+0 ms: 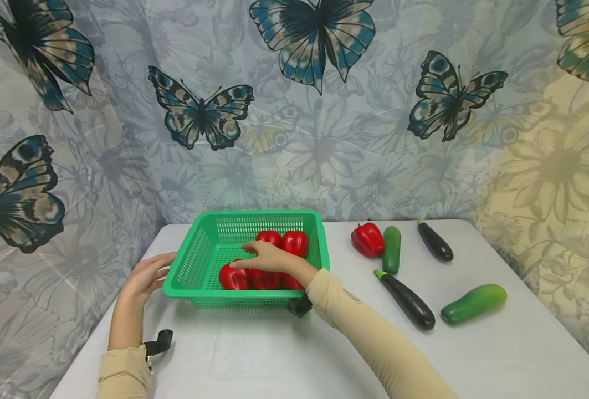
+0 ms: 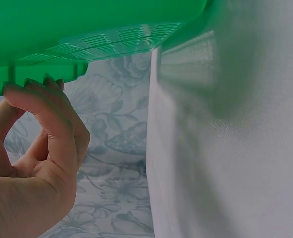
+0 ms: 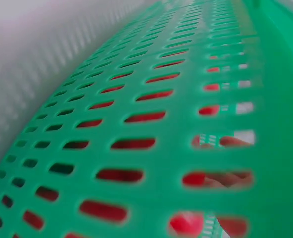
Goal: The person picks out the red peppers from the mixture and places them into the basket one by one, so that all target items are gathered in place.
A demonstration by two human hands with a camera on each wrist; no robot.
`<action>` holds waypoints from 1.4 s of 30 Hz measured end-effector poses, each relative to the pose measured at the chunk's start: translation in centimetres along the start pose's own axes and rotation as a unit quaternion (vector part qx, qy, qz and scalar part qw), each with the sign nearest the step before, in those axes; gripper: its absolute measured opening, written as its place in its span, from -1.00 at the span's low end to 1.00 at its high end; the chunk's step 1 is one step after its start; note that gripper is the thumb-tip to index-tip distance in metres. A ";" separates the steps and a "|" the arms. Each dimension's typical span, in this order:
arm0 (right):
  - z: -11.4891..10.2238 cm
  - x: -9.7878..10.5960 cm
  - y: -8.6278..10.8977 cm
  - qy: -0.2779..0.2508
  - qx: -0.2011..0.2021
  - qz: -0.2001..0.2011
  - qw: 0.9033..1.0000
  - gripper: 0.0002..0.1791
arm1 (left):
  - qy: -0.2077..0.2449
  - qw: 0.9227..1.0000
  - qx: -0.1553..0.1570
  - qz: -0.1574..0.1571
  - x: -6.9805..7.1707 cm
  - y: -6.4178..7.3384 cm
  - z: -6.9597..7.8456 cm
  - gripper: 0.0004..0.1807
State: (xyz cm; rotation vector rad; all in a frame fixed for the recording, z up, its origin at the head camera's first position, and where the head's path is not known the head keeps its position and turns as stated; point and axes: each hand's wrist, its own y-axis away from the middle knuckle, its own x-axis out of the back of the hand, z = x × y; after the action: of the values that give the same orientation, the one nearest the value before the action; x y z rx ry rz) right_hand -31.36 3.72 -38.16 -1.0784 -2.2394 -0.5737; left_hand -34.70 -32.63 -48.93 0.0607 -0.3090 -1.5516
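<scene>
A green plastic basket with slotted walls stands on the table, holding several red bell peppers on its right and front side. Over these peppers reaches my right hand, thumb and fingers spread apart; the thumb lies at the top of the front-left bell pepper, and no pepper is gripped. Through the slots in the right wrist view, parts of its fingers show. My left hand is at the basket's left side. In the left wrist view its bent fingertips touch the rim.
Right of the basket lie another red bell pepper, a green cucumber-like vegetable, two eggplants and a light-green zucchini. Butterfly-patterned cloth hangs behind the white table.
</scene>
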 end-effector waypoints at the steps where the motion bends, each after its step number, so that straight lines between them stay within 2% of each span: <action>1: 0.1 0.1 0.2 -0.002 0.003 0.001 1.000 -0.17 | 0.002 1.000 0.000 0.001 0.0 0.0 0.0 -0.10; 14: 1.2 2.2 1.7 -0.040 0.040 0.028 0.998 -0.28 | 0.004 1.000 0.001 0.004 -0.2 0.4 0.3 -0.09; 23: 1.9 4.5 3.4 -0.076 0.043 0.045 0.995 -0.26 | 0.003 1.000 0.003 0.004 -0.2 0.4 0.2 -0.09; 35: 4.4 7.5 5.4 -0.097 0.059 0.098 0.989 -0.35 | 0.004 1.000 -0.007 0.004 -0.1 0.4 0.2 -0.11; 42: 6.2 8.9 6.9 -0.121 0.047 0.132 0.983 -0.35 | 0.004 1.000 -0.003 0.002 -0.1 0.3 0.2 -0.11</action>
State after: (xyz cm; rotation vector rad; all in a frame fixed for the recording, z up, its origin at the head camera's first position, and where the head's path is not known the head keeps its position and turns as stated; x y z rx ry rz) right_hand -32.24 16.33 -35.96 -1.4310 -2.2470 -0.2333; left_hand -34.48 -32.48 -48.74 0.0624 -0.2976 -1.5471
